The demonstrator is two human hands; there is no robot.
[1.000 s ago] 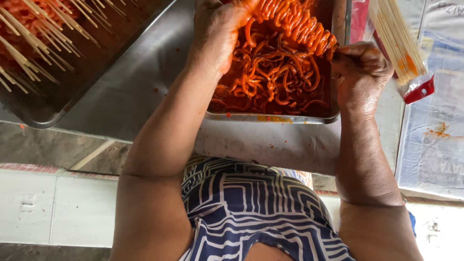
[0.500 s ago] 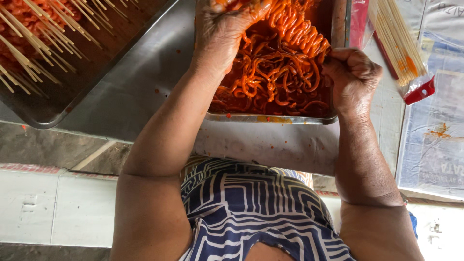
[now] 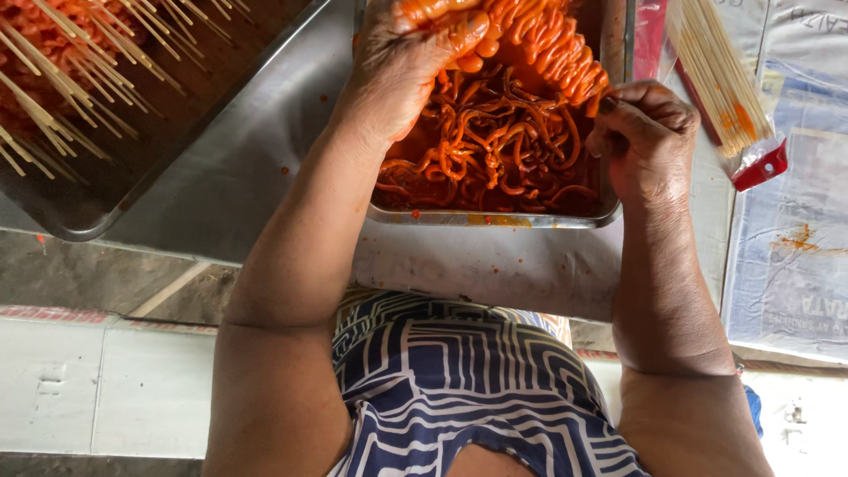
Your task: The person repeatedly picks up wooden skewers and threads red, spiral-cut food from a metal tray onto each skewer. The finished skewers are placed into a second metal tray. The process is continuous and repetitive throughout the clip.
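Note:
My left hand (image 3: 402, 66), smeared with orange sauce, grips the upper end of a coil of orange marinated strips (image 3: 552, 49) wound along a thin skewer. My right hand (image 3: 645, 132) is closed on the skewer's lower end, just right of the coil. Both hands hover over a steel tray (image 3: 495, 218) full of loose, tangled strips in red-orange sauce (image 3: 495, 146). The skewer itself is mostly hidden by the meat and by my fingers.
A larger steel tray (image 3: 88, 212) at upper left holds several finished skewers (image 3: 53, 88). A clear bag of bare bamboo sticks (image 3: 720, 84) lies at upper right on stained newspaper (image 3: 795, 256). A steel tabletop (image 3: 238, 168) lies under the trays.
My right hand dipped slightly toward the tray and came back up beside the coil. My left hand's fingers closed further over the coil's top end. The trays have not moved.

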